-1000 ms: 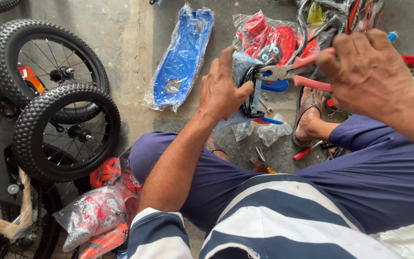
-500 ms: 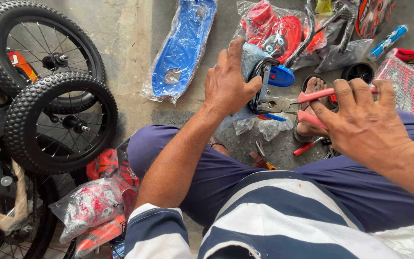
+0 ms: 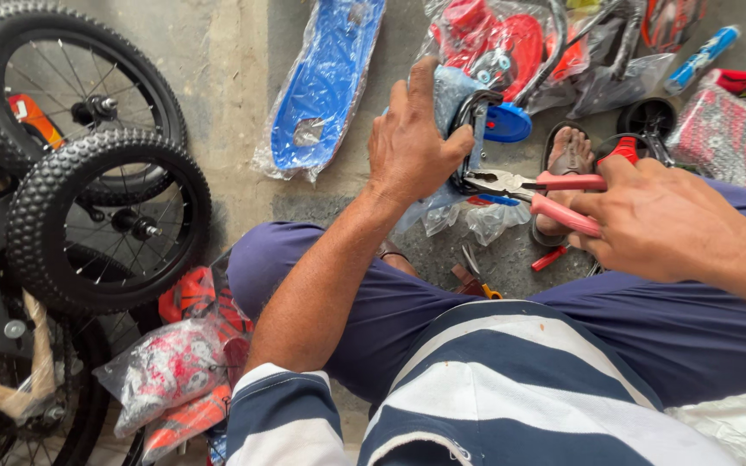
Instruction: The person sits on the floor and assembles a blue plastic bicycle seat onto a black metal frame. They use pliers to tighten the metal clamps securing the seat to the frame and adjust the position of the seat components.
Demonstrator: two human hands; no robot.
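Note:
My left hand (image 3: 411,145) grips a plastic-wrapped black bicycle part with a blue piece (image 3: 492,121), held above my knees. My right hand (image 3: 649,220) is closed on the pink handles of pliers (image 3: 535,185), whose metal jaws point left and touch the lower end of the black part. Clear plastic wrap (image 3: 477,220) hangs below the part. My bare foot in a sandal (image 3: 567,155) rests on the concrete floor just behind the pliers.
Two black knobby small bicycle wheels (image 3: 105,216) lie at left. A blue plastic-wrapped board (image 3: 325,82) lies ahead. Red wrapped parts (image 3: 494,39) sit at the top, a red patterned bag (image 3: 727,138) at right, wrapped red pieces (image 3: 174,371) by my left knee, small tools (image 3: 477,280) between my legs.
My right hand dropped lower and to the right, and the pliers' jaws swung in to meet the black part. My left hand kept its grip on the wrapped part.

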